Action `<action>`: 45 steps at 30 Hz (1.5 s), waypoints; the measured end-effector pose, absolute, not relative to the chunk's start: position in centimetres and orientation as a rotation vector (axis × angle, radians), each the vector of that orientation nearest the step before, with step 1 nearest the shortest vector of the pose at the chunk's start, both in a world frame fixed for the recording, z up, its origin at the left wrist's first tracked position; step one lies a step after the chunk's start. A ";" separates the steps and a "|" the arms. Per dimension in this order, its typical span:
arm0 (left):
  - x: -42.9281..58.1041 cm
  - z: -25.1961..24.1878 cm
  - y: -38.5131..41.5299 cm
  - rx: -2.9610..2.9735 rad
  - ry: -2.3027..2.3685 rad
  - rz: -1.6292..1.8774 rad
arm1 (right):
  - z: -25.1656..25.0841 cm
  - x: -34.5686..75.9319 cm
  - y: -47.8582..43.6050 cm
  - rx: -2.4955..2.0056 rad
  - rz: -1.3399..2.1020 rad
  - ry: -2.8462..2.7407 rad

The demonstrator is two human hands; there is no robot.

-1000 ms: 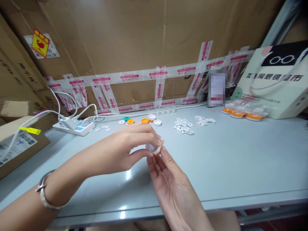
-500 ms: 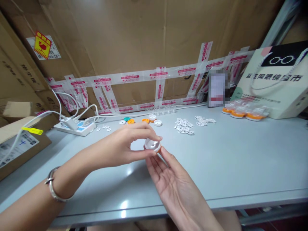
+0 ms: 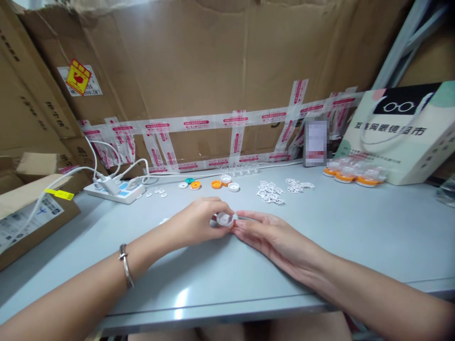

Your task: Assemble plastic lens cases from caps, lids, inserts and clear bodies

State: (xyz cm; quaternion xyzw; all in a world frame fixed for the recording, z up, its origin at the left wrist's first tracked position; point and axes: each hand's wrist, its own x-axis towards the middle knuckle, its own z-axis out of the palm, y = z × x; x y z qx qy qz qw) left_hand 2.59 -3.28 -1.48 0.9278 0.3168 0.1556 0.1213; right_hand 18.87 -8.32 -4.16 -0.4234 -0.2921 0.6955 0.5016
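Observation:
A small round plastic case (image 3: 224, 219), clear and white on top with an orange base, is pinched in my left hand (image 3: 201, 219), thumb on the near side and fingers on the far side. My right hand (image 3: 272, 232) meets it from the right, fingers pressed together at its edge. By those fingertips a small white plastic piece (image 3: 235, 216) shows; its exact shape is too small to tell. Behind the hands lie orange rings (image 3: 216, 184), a white ring (image 3: 233, 187) and a green ring (image 3: 190, 181). White spoked pieces (image 3: 270, 192) are heaped to the right.
A white power strip (image 3: 115, 190) with cables lies at the left, beside a cardboard box (image 3: 39, 213). Clear round parts (image 3: 245, 169) line the back. Orange-based cases (image 3: 350, 176) stand before a paper bag (image 3: 394, 137), near a phone (image 3: 315, 142).
The case has come down closer to the tabletop. My right hand has turned from palm-up beneath it to the right side, and a small white piece now shows at its fingertips.

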 end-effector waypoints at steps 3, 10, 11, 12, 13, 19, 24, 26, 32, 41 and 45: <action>2.3 -2.0 -2.6 2.697 1.047 0.392 | -4.0 21.2 -6.9 -1.154 1.361 -0.993; 1.8 -2.7 -1.4 2.661 1.171 0.365 | -4.2 34.0 0.6 -1.760 0.314 -1.804; 1.8 -2.9 -1.3 2.660 1.165 0.377 | -4.4 35.2 1.3 -1.791 0.253 -1.904; 1.8 -3.1 -1.2 2.658 1.159 0.393 | -4.7 35.9 1.9 -1.787 0.221 -2.005; 1.8 -3.3 -1.2 2.657 1.156 0.410 | -5.0 36.2 2.3 -1.785 0.189 -2.077; 1.8 -4.0 -1.0 2.678 1.139 0.465 | -5.5 35.0 2.7 -1.799 0.130 -2.122; 1.7 -3.6 -1.1 2.650 1.125 0.552 | -3.7 34.0 1.9 -1.743 0.393 -1.805; 1.9 -3.1 -1.3 2.630 1.079 0.705 | -2.5 32.3 1.1 -1.565 0.629 -1.658; 3.4 -1.4 -3.3 2.291 0.917 1.206 | 0.0 23.5 -1.7 -0.950 1.252 -1.156; 3.6 -1.0 -3.8 2.101 0.906 1.634 | 0.4 18.2 -3.4 -0.843 1.225 -1.219; 3.4 -0.9 -3.8 2.144 0.907 1.692 | 0.3 17.8 -3.9 -0.863 1.230 -1.233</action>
